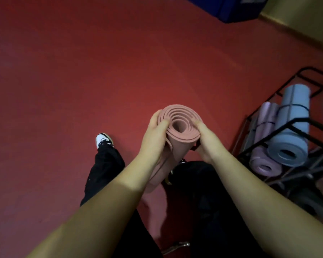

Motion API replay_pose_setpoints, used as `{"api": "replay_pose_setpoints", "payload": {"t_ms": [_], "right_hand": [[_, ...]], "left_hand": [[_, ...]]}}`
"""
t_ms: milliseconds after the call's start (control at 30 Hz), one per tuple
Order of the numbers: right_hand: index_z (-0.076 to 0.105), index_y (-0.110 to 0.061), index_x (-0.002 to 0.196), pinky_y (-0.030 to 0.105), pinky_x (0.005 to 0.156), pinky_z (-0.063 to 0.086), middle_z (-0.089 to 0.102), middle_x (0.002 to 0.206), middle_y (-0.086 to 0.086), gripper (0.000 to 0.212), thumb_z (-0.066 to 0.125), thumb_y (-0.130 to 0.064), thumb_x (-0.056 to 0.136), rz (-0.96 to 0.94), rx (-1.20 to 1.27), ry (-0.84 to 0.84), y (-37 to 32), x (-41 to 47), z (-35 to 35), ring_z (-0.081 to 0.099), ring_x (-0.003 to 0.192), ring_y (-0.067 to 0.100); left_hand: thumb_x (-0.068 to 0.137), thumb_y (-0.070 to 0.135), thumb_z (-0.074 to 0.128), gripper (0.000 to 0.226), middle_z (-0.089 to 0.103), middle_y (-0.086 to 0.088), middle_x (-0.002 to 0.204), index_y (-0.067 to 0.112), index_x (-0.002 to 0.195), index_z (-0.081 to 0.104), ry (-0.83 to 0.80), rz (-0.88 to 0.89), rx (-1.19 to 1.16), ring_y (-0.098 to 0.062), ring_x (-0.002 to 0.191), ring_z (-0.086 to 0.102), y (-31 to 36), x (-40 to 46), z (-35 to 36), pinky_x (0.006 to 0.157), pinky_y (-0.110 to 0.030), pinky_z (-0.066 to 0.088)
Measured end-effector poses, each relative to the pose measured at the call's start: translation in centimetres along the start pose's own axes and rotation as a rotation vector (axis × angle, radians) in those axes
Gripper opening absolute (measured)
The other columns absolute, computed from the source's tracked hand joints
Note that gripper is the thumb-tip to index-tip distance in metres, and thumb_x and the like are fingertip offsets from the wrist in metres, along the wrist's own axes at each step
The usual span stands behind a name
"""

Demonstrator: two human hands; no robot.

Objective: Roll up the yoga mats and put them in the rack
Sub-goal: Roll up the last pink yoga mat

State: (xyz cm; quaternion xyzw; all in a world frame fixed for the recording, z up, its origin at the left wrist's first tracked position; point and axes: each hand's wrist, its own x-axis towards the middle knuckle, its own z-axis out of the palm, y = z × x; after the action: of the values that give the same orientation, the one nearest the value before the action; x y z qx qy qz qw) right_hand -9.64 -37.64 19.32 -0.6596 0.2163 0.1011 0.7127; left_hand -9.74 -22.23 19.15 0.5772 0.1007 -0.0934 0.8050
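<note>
Both hands, left hand (155, 131) and right hand (205, 139), gripping the pink rolled mat (181, 127) at frame centre; loose outer flap likely to unroll before the rack (296, 125) at right

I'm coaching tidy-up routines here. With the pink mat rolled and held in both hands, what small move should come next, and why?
Probably swing the pink mat right toward the rack. Both the left hand and right hand already grip it, the roll looks finished, and the rack, holding a blue mat and a purple mat, stands just to the right.
</note>
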Motion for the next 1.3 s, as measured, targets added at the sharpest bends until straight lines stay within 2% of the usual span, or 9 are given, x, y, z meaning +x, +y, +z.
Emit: {"api": "replay_pose_setpoints", "payload": {"t_ms": [133, 333, 567, 767, 867, 933, 1067, 1167, 1300], "right_hand": [[0.059, -0.028, 0.13, 0.048, 0.098, 0.05, 0.063, 0.13, -0.006, 0.062, 0.059, -0.06, 0.076, 0.033, -0.071, 0.142, -0.5, -0.7, -2.5, 0.057, 0.122, 0.017], [0.06, -0.028, 0.126, 0.04, 0.072, 0.058, 0.06, 0.129, -0.003, 0.043, 0.054, -0.052, 0.091, 0.043, -0.125, 0.225, -1.1, -0.2, -9.2, 0.056, 0.117, 0.02], [0.064, -0.029, 0.126, 0.035, 0.072, 0.057, 0.063, 0.131, 0.0, 0.073, 0.066, -0.068, 0.064, 0.185, 0.035, 0.222, 3.6, 0.8, -23.4, 0.06, 0.119, 0.025], [0.062, -0.029, 0.127, 0.034, 0.086, 0.051, 0.07, 0.12, -0.002, 0.051, 0.038, -0.062, 0.097, 0.237, 0.276, 0.23, 10.4, 1.7, -33.8, 0.067, 0.106, 0.017], [0.069, -0.022, 0.108, 0.026, 0.068, 0.053, 0.073, 0.097, 0.001, 0.052, 0.033, -0.059, 0.1, 0.342, 0.45, 0.418, 16.3, 0.7, -37.1, 0.068, 0.082, 0.015], [0.068, -0.015, 0.095, 0.02, 0.054, 0.049, 0.072, 0.089, 0.009, 0.036, 0.045, -0.042, 0.103, 0.488, 0.3, 0.539, 21.5, -1.0, -38.7, 0.067, 0.069, 0.017], [0.061, -0.008, 0.123, 0.029, 0.09, 0.045, 0.06, 0.127, 0.019, 0.031, 0.053, -0.027, 0.1, 0.773, -0.155, 0.516, 32.8, -4.0, -42.0, 0.058, 0.116, 0.031], [0.056, -0.003, 0.13, 0.026, 0.09, 0.042, 0.057, 0.131, 0.017, 0.038, 0.056, -0.022, 0.097, 0.856, -0.199, 0.6, 37.8, -5.0, -44.7, 0.055, 0.12, 0.031], [0.056, 0.005, 0.124, 0.034, 0.097, 0.044, 0.055, 0.128, 0.025, 0.039, 0.048, -0.023, 0.098, 0.889, -0.291, 0.794, 43.8, -3.9, -50.1, 0.052, 0.118, 0.038]], "left_hand": [[0.058, 0.059, 0.075, 0.086, 0.059, 0.005, 0.135, 0.033, 0.136, 0.049, -0.094, 0.01, 0.231, -0.013, 0.122, 0.057, 0.7, 0.2, 2.7, 0.108, -0.04, 0.043], [0.047, 0.045, 0.059, 0.082, 0.063, 0.004, 0.126, 0.03, 0.128, 0.054, -0.144, -0.016, 0.449, -0.021, 0.116, 0.059, 0.6, 1.6, 9.4, 0.102, -0.043, 0.046], [0.058, 0.048, 0.051, 0.081, 0.057, 0.004, 0.137, 0.035, 0.137, 0.048, -0.258, -0.051, 0.73, -0.026, 0.128, 0.05, -5.8, 1.3, 21.7, 0.109, -0.05, 0.036], [0.07, 0.042, 0.061, 0.072, 0.055, -0.001, 0.141, 0.031, 0.14, 0.049, -0.331, -0.13, 0.966, -0.03, 0.133, 0.047, -13.3, 1.9, 32.3, 0.112, -0.05, 0.032], [0.054, 0.043, 0.055, 0.08, 0.062, -0.003, 0.133, 0.029, 0.133, 0.056, -0.417, -0.18, 1.047, -0.031, 0.126, 0.053, -17.9, 2.0, 36.1, 0.11, -0.049, 0.036], [0.052, 0.042, 0.056, 0.074, 0.067, -0.004, 0.123, 0.027, 0.124, 0.062, -0.465, -0.225, 1.086, -0.032, 0.118, 0.058, -21.3, 2.0, 37.8, 0.106, -0.046, 0.041], [0.073, 0.036, 0.065, 0.042, 0.069, -0.005, 0.11, 0.024, 0.113, 0.063, -0.56, -0.228, 1.139, -0.03, 0.106, 0.062, -26.5, 1.5, 39.8, 0.1, -0.042, 0.046], [0.086, 0.016, 0.065, 0.009, 0.066, 0.001, 0.093, 0.023, 0.09, 0.059, -0.63, -0.304, 1.091, -0.015, 0.081, 0.061, -28.4, 1.1, 40.7, 0.075, -0.024, 0.051], [0.069, 0.031, 0.063, 0.01, 0.065, 0.007, 0.101, 0.037, 0.075, 0.058, -0.659, -0.262, 1.225, -0.023, 0.103, 0.061, -31.8, 1.6, 41.5, 0.1, -0.044, 0.045]]}}
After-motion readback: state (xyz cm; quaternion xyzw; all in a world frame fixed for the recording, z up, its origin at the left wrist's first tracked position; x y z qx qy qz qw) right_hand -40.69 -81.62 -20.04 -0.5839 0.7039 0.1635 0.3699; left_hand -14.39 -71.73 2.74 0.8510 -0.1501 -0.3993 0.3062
